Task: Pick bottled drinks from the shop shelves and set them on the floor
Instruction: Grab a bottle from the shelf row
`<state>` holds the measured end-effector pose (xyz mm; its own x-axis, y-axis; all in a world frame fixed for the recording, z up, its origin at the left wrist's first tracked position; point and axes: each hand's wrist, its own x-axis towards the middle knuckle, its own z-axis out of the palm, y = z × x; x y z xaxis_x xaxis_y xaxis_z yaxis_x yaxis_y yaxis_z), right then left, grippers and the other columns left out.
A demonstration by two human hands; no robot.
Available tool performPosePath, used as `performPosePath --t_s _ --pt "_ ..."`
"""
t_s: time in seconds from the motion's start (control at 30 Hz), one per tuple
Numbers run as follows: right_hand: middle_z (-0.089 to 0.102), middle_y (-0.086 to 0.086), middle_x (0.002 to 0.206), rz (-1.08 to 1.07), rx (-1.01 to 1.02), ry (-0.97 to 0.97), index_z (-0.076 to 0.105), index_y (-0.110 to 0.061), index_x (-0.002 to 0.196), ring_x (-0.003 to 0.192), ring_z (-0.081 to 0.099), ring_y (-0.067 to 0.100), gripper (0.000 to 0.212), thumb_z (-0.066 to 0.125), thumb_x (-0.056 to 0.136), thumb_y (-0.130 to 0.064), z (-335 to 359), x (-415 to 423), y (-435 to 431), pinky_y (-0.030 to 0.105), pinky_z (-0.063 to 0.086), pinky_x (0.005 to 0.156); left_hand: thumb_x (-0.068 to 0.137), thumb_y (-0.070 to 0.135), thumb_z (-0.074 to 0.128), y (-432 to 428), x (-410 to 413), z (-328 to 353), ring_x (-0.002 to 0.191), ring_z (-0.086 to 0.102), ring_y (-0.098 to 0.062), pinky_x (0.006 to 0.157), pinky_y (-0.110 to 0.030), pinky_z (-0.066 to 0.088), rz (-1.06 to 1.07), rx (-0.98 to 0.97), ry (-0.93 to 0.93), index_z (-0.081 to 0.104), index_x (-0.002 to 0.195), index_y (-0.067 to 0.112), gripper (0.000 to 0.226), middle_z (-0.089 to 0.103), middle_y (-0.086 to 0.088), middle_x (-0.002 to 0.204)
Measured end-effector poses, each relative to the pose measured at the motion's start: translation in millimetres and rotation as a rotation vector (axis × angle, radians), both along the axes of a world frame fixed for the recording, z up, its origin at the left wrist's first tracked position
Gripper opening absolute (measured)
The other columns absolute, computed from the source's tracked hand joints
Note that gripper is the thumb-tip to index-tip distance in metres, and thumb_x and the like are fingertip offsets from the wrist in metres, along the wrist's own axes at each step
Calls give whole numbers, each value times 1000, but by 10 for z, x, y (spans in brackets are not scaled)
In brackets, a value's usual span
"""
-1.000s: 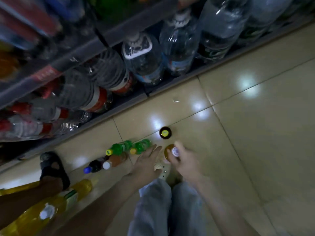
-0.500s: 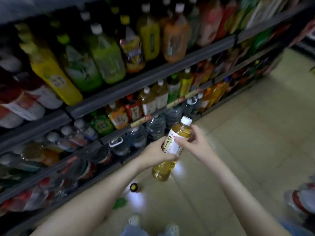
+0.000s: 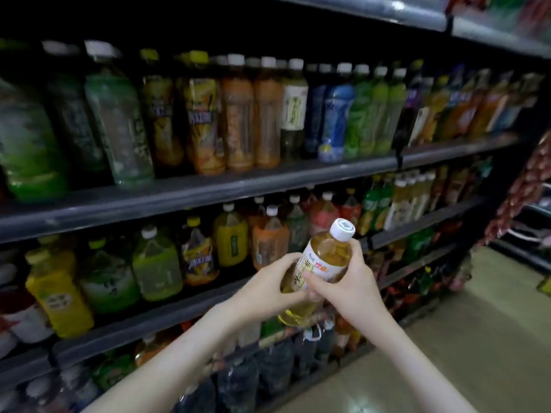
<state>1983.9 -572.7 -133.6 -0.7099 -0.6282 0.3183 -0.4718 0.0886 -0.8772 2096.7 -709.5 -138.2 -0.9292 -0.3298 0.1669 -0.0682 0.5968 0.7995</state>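
Both hands hold one tea bottle (image 3: 326, 253) in the air in front of the middle shelves (image 3: 208, 189), tilted, with the white cap (image 3: 343, 231) up and to the right. The left hand (image 3: 265, 289) wraps the lower body from the left, fingers curled round it. The right hand (image 3: 353, 286) grips the shoulder and label from the right, thumb across the front. The bottle is full of amber liquid, off the shelf, not yet on the floor (image 3: 453, 362).

Progress: the pick looks done for this one, the set-down is left. No bottles show on the visible floor patch, so the overall count cannot be told. Plenty more are on the shelves: orange drinks (image 3: 238, 120) on the top row, water bottles (image 3: 268, 371) at the bottom. Snack packets (image 3: 533, 180) hang at far right. Likely obstacle going down: the jutting lower shelf edges just beside the bottle.
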Motion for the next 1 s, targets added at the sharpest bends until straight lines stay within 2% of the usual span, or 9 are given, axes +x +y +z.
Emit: performPosePath --t_s 0.07,0.17,0.3,0.4,0.53,0.6,0.73,0.87,1.0 --pt "64 -30 97 -15 -92 65 45 -34 115 86 61 -15 65 87 65 -31 247 -428 -124 1 44 63 79 66 57 -174 -360 209 118 46 10 98 -17 40 62 -164 63 41 137 39 66 50 24 134" --pt "65 -22 95 -50 -198 91 47 -29 117 88 60 -14 64 87 67 -24 636 -992 -281 2 46 63 90 53 53 -340 -850 509 123 45 1 100 -19 38 237 -329 181 37 144 32 60 47 14 138" --pt "65 -22 98 -80 -334 158 45 -33 117 91 62 -10 67 85 63 -38 1000 -1611 -425 7 49 69 95 36 52 -495 -1506 885 121 42 1 91 -6 30 400 -527 361 37 143 30 51 45 12 137" --pt "64 -31 97 -51 -443 166 44 -46 109 90 63 -11 64 83 58 -43 1123 -1960 -548 4 47 68 91 20 61 -645 -1900 1068 125 46 -19 102 -29 39 577 -664 483 45 141 18 53 49 -6 135" --pt "67 -20 97 122 -538 137 46 -43 108 91 66 -5 64 81 55 -44 1230 -2330 -788 8 51 66 82 11 71 -885 -2223 1191 121 47 -42 100 -56 39 856 -847 500 51 136 10 58 50 -24 131" --pt "68 -19 100 201 -555 168 45 -42 111 95 66 -3 67 83 57 -49 1312 -2447 -908 9 51 73 78 8 72 -952 -2313 1232 124 42 -42 102 -59 32 943 -883 484 51 137 12 63 48 -25 133" --pt "59 -41 103 309 -528 299 39 -46 114 94 59 -16 68 85 65 -38 1469 -2577 -1160 0 43 72 70 -2 69 -1000 -2378 1314 131 30 -31 106 -57 23 973 -935 475 45 140 14 76 47 -20 137" --pt "55 -46 101 400 -466 315 38 -38 123 94 56 -20 73 83 67 -41 1498 -2626 -1389 0 44 72 74 2 66 -1035 -2267 1382 136 27 -31 110 -53 15 957 -1011 416 41 144 18 76 41 -18 143" --pt "57 -42 94 340 -410 356 29 -54 115 88 54 -24 72 81 66 -45 1617 -2621 -1548 -1 43 69 76 10 71 -1143 -2191 1528 138 27 -34 109 -57 15 955 -1057 348 44 144 19 74 38 -20 146"
